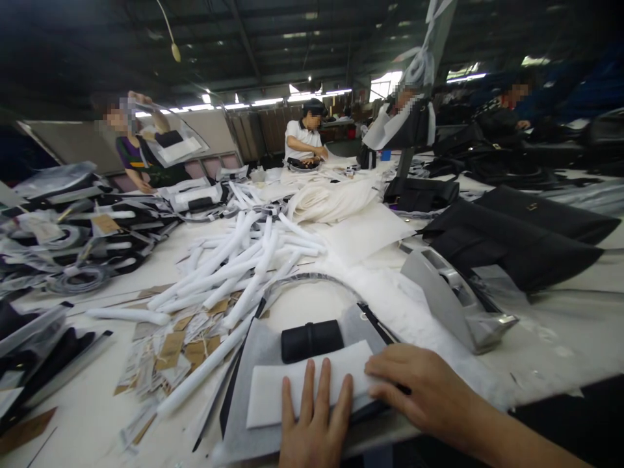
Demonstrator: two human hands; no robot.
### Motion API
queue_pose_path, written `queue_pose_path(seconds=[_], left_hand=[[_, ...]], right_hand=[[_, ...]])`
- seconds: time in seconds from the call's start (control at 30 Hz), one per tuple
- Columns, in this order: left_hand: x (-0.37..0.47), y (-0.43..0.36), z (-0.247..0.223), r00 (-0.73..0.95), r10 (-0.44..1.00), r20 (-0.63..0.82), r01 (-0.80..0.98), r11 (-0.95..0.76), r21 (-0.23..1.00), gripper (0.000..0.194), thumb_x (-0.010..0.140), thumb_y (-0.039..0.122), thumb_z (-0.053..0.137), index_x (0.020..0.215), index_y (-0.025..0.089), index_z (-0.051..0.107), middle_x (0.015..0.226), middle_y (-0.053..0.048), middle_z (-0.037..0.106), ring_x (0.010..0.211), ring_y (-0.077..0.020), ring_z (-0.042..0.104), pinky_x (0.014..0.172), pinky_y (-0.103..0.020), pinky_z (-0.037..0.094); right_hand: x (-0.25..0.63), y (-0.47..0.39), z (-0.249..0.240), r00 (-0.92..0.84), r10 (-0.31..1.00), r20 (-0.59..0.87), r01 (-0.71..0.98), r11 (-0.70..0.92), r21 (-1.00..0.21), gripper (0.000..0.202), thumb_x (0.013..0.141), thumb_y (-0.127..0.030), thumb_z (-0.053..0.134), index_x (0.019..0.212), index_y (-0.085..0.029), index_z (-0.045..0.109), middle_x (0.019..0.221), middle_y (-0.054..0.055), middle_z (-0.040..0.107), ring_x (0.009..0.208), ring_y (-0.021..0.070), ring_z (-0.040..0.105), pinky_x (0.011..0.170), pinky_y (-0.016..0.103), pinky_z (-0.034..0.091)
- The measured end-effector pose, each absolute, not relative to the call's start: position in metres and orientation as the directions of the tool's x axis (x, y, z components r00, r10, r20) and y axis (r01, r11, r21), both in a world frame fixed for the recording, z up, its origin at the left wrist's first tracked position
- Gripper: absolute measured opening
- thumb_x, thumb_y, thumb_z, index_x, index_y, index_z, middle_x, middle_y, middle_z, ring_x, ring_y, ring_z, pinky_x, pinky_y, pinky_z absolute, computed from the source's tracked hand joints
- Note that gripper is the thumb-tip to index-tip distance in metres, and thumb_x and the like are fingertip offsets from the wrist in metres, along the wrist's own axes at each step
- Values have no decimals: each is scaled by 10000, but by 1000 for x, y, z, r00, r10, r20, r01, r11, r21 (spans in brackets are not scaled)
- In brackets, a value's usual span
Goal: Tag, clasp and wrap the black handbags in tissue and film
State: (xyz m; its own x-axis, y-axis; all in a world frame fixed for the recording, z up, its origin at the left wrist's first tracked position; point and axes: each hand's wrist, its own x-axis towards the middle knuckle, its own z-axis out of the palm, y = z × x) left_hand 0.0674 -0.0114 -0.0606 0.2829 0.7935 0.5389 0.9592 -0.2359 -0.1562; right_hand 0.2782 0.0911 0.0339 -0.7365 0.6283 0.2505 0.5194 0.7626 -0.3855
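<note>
Right now, the white padding strip (263, 400) lies across the grey-wrapped bag (253, 354) just in front of you on the desk (92, 390). Your left hand (314, 426) rests on it, fingers spread, grasping nothing; your right hand (419, 383) curls at the strip's right end, though whether it pinches the edge cannot be told. Just beyond the strip sits a small black pouch (312, 341). Farther out, you have white tubes (202, 378) and brown tags (170, 351) leftward, black bags (507, 247) rightward.
</note>
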Motion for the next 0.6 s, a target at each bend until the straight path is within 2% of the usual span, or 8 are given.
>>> queue_pose_path(seconds=[0.07, 0.17, 0.27, 0.4, 0.6], left_hand=[[68, -11, -63, 272, 780, 564, 962, -235, -139, 470, 989, 418, 473, 1452, 340, 490, 1431, -78, 572, 1417, -315, 372, 1197, -621, 103], [69, -10, -63, 254, 770, 586, 966, -232, -113, 459, 992, 417, 462, 1442, 334, 505, 1427, -77, 577, 1404, -313, 393, 1205, -611, 90], [72, -8, -64, 236, 745, 625, 970, -223, -100, 433, 986, 426, 475, 1403, 338, 551, 1400, -73, 601, 1340, -316, 470, 1206, -616, 88], [75, -5, -68, 204, 697, 688, 977, -192, -96, 389, 971, 424, 520, 1343, 351, 604, 1350, -67, 639, 1276, -317, 534, 1201, -633, 107], [77, -4, -72, 204, 684, 701, 978, -169, -120, 381, 956, 449, 549, 1318, 357, 621, 1377, -73, 616, 1281, -338, 541, 1164, -673, 187]], right_hand=[[260, 120, 48, -722, 677, 143, 595, 714, -369, 215, 1015, -288, 510, 1037, -217, 712, 1032, 47, 750, 977, 184, 697, 900, 293, 543], [227, 171, 51, -678, 735, -11, 711, 652, -264, 187, 1006, -213, 526, 1079, -182, 695, 1094, 76, 721, 1056, 198, 658, 961, 329, 503], [199, 210, 40, -605, 787, -121, 793, 582, -180, 176, 971, -272, 617, 1073, -143, 678, 1095, 90, 695, 1003, 216, 664, 912, 403, 539], [183, 229, 23, -470, 860, -199, 882, 464, -75, 323, 963, -352, 633, 1223, -162, 608, 1239, 102, 623, 1040, 231, 644, 882, 430, 560], [182, 237, 18, -319, 912, -258, 943, 332, 5, 321, 964, -355, 629, 1227, -171, 606, 1253, 95, 618, 1070, 241, 634, 905, 457, 549]])
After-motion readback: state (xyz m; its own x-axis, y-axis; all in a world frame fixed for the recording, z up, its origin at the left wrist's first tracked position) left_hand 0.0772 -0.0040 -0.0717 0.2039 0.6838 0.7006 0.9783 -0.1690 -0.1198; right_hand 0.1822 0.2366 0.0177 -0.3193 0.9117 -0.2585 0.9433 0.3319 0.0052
